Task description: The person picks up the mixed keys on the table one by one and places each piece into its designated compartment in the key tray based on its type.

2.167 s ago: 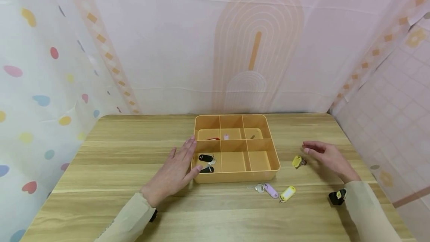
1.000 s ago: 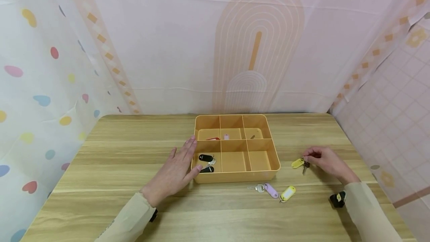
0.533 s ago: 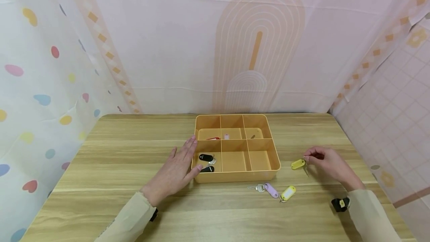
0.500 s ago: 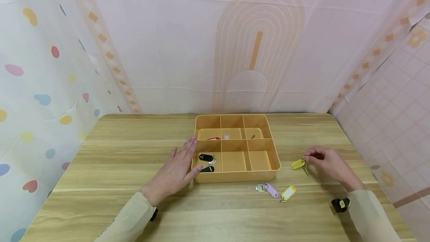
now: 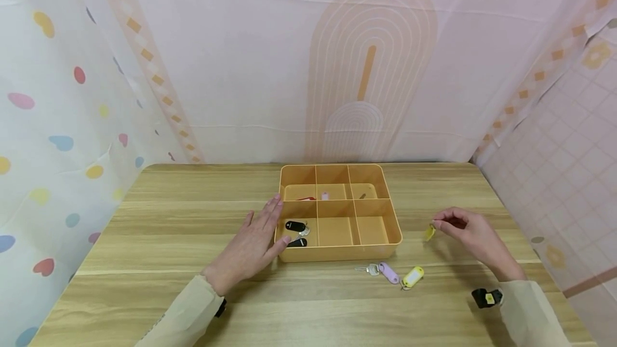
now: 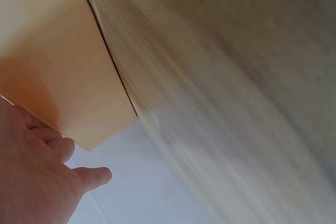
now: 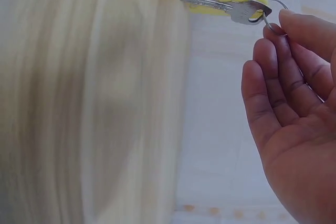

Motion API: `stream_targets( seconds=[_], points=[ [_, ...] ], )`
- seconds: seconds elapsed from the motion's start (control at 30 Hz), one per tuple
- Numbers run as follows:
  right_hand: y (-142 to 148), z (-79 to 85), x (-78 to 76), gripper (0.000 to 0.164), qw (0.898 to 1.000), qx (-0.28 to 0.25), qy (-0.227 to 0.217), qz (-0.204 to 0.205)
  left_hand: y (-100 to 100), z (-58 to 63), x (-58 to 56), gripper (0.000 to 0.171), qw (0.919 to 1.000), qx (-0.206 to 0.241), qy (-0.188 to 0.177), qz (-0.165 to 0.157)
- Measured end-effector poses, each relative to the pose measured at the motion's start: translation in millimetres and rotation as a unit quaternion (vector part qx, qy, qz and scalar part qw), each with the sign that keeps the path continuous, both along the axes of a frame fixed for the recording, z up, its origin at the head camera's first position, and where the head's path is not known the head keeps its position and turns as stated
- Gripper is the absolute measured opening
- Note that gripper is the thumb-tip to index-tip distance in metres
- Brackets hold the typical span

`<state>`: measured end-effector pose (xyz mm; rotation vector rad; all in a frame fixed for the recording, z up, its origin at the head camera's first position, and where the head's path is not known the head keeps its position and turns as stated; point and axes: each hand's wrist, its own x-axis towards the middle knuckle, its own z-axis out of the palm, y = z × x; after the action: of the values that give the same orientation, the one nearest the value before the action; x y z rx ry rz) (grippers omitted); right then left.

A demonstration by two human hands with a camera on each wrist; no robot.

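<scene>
My right hand (image 5: pixel 469 234) pinches a metal ring between thumb and forefinger, to the right of the box. From the ring hang a silver key (image 7: pixel 244 11) and a yellow key tag (image 5: pixel 430 232), lifted off the table. My left hand (image 5: pixel 247 253) rests along the left side of an orange divided box (image 5: pixel 337 254), fingers fairly straight at its rim; the left wrist view shows them against the box wall (image 6: pixel 79 87). Black key tags (image 5: pixel 295 226) with a key lie in the front left compartment. The back row holds a red tag (image 5: pixel 306 198), a pink tag (image 5: pixel 325 196) and a small brownish item (image 5: pixel 363 196).
In front of the box lie a purple key tag (image 5: pixel 388 273) with a key (image 5: pixel 373 269) and another yellow key tag (image 5: pixel 413 277) on a ring. The wooden table (image 5: pixel 193 218) meets patterned cloth walls (image 5: pixel 250 68) at the back and sides.
My right hand has come down to the yellow key tag by the box, pinched its ring and raised it; the tag now hangs. The left hand and the box have stayed put.
</scene>
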<state>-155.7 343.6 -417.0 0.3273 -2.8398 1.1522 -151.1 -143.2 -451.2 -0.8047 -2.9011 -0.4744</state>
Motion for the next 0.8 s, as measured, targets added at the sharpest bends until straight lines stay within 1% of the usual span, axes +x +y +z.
stream_targets(
  seconds=[0.4, 0.6, 0.8],
  points=[
    [-15.4, 15.5, 8.4, 0.011, 0.999, -0.036, 0.034, 0.005, -0.1, -0.4, 0.1, 0.080, 1.0000, 0.001, -0.004, -0.001],
    [-31.3, 28.4, 14.3, 0.007, 0.997, -0.056, 0.059, 0.008, -0.1, -0.5, 0.1, 0.080, 1.0000, 0.000, -0.001, -0.002],
    [-49.0, 41.3, 18.1, 0.004, 0.992, -0.085, 0.087, 0.027, 0.1, -0.3, 0.4, 0.080, 1.0000, 0.004, -0.006, 0.000]
  ],
)
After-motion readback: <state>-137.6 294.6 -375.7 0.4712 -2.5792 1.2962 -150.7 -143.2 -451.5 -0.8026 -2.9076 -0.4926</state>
